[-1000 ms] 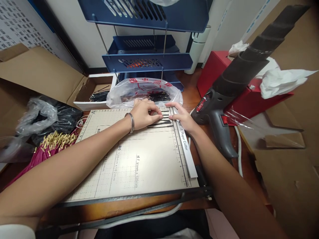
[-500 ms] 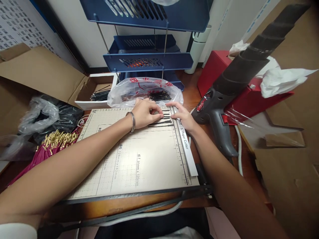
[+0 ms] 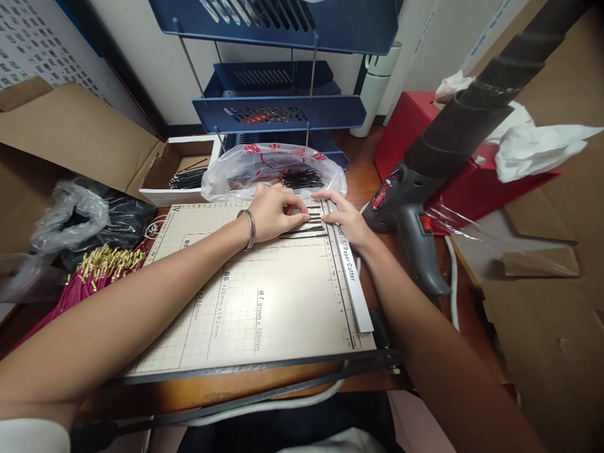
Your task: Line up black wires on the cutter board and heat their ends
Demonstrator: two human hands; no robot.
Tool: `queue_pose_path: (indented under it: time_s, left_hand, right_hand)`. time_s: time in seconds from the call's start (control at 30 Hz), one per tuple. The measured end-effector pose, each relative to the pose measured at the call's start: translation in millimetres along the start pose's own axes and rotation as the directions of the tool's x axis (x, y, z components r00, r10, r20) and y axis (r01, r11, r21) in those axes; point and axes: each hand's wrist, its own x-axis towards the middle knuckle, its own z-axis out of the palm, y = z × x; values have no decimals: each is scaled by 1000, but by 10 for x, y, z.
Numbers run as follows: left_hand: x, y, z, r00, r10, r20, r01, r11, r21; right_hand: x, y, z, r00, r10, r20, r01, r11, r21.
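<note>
On the cream board of a paper cutter (image 3: 292, 302), several short black cords (image 3: 302, 234) lie side by side near the upper right. My left hand (image 3: 271, 214), with a metal bangle at the wrist, rests over them, thumb and forefinger closed on a black cord. Across the cutter's white rail (image 3: 352, 277) reaches my right hand (image 3: 349, 220). Its forefinger stretches out past the far cords while the lower fingertip touches a cord's end near the rail. The fingers show a gap between them. Part of the cords is hidden under my left hand.
Behind the board are a plastic bag (image 3: 226, 176) and a white box (image 3: 177, 196), both holding black cords. Blue shelves (image 3: 278, 113) rise behind. Gold-tipped maroon cords (image 3: 106, 264) lie left. At right stand a grey heat gun (image 3: 419, 201) and a red box (image 3: 401, 129).
The view has shifted very slightly. Both hands keep their places over the black cords, with no clear movement.
</note>
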Motion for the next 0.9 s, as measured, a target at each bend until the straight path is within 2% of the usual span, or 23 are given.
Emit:
queue_pose_path:
  time_s: [0.43,0.73,0.9]
  left_hand:
    - [-5,1,2,1000,3,0,-3,1000,12]
    - [8,-26,25,1000,24,-13,-24,1000,-2]
    - [3,10,7,1000,-9,-12,9,1000,22]
  right_hand:
    - [11,18,6,1000,16,-22,-15,999,30]
    - [0,17,-1,1000,-8,7,8,1000,12]
    - [14,9,2,1000,0,-15,0,1000,7]
